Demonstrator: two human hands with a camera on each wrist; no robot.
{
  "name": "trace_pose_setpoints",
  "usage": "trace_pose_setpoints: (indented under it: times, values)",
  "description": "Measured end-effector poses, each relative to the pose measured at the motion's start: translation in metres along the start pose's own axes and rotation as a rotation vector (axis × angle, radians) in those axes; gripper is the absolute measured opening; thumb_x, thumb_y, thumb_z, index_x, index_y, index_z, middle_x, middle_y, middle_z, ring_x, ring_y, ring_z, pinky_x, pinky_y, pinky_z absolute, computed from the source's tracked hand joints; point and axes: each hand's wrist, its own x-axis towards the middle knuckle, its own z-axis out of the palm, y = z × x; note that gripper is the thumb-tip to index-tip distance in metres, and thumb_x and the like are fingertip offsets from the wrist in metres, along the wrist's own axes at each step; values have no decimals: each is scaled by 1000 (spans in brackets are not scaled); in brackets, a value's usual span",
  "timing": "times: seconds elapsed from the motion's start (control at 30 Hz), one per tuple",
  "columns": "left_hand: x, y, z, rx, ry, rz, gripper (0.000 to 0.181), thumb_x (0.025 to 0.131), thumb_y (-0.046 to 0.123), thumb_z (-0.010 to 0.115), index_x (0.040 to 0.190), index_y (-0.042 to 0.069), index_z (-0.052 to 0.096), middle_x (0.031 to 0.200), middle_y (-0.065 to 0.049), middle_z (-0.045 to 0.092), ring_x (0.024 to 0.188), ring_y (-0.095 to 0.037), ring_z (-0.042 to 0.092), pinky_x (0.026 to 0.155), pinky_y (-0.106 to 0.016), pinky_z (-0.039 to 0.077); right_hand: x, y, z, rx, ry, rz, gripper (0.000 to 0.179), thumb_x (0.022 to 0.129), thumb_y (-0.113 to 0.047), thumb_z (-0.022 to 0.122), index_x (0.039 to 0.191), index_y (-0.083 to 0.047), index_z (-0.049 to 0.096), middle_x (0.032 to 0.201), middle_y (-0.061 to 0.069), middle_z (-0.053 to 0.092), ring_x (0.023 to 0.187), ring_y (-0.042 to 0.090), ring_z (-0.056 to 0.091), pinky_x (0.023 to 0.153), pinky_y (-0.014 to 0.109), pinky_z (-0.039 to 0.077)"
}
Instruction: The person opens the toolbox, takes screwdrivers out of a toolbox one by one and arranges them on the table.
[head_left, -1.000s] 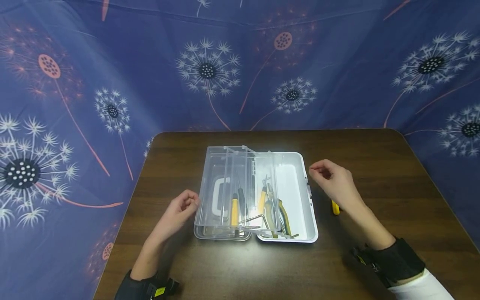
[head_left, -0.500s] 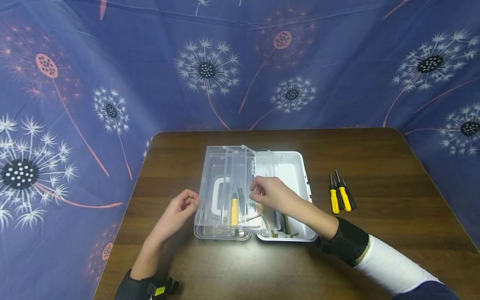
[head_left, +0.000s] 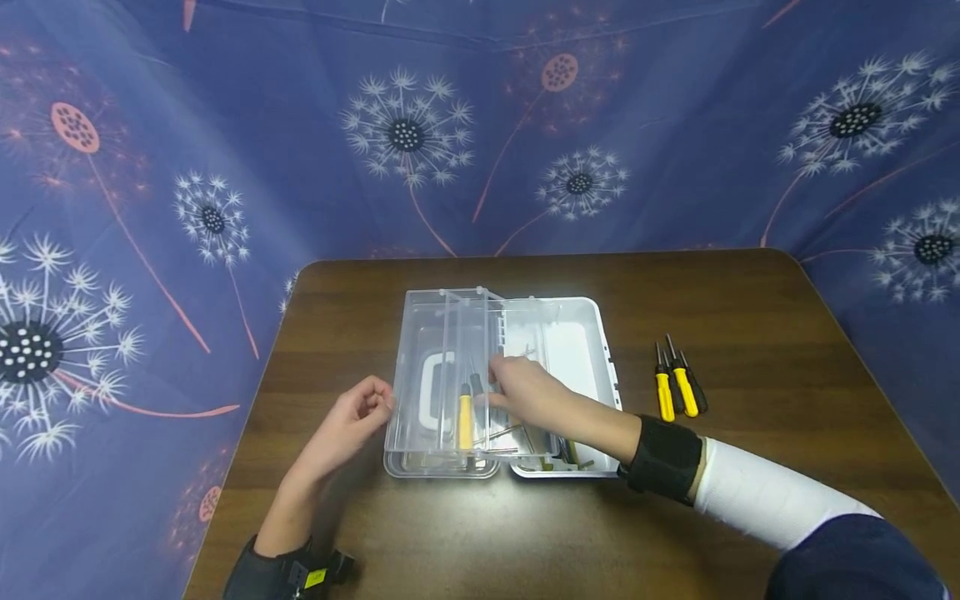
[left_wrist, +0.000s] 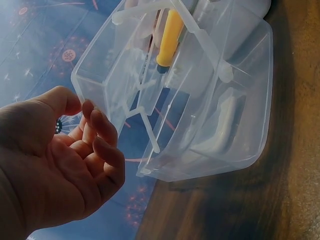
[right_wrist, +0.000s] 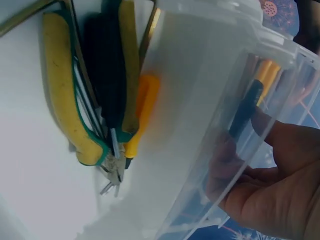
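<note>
My right hand (head_left: 528, 392) reaches into the clear divided tray (head_left: 406, 333) of an opened toolbox (head_left: 583, 333). In the right wrist view its thumb and fingers stand on either side of a dark-handled screwdriver (right_wrist: 246, 110); a firm grip is not visible. A yellow-handled screwdriver (head_left: 466, 421) lies beside it in the tray. My left hand (head_left: 356, 417) stays at the tray's left edge, fingers loosely curled, holding nothing. In the left wrist view its fingertips are close to the tray's corner; contact is unclear.
Pliers (right_wrist: 75, 90) with yellow-green handles and an orange-yellow handled tool (right_wrist: 142, 115) lie in the white box bottom. Bent metal rods, like hex keys (head_left: 501, 433), show near the front. Several yellow- and black-handled screwdrivers (head_left: 683, 392) lie in a row on the table to the right.
My right hand has moved left from beside the row of screwdrivers, over the white box, and into the clear tray. My left hand has kept its place.
</note>
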Motion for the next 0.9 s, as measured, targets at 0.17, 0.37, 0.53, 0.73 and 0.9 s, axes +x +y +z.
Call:
trace_pose_setpoints:
  times: [0.17,0.37,0.53,0.73,0.9]
  values:
    - [0,-1,0,0,0,6,6,94,-1,50,98,-4,53,71,-4,47,59,-8,46,52,-19,39,2,-2,-4,5,-36,51,34,85,-31,71,95,-1,58,71,5,62,55,13,53,49,27,45]
    - [0,-3,-1,4,2,27,6,94,0,52,97,-5,53,71,-4,47,59,-7,45,50,-19,38,1,-4,-11,-100,-23,57,18,82,-14,66,88,-1,53,71,6,55,58,18,51,47,29,45]
    - [0,-5,-1,-9,-2,36,8,94,1,53,97,-7,53,71,-4,47,60,-6,45,51,-19,39,2,-5,-13,-177,-4,46,30,85,-25,69,95,0,57,75,10,61,63,22,58,54,35,52]
    - [-2,-4,0,-24,-13,22,9,96,2,52,99,-7,52,71,-5,48,59,-7,45,49,-19,36,0,-2,-18,-142,-51,75,22,86,-22,70,89,-2,60,67,6,60,56,18,57,47,30,49]
    - [-2,-3,-1,-17,-5,22,8,96,1,52,99,-6,52,70,-5,48,59,-7,45,50,-19,37,-8,3,-31,-93,-79,114,15,85,-19,65,80,-6,58,60,1,54,49,13,49,41,23,39]
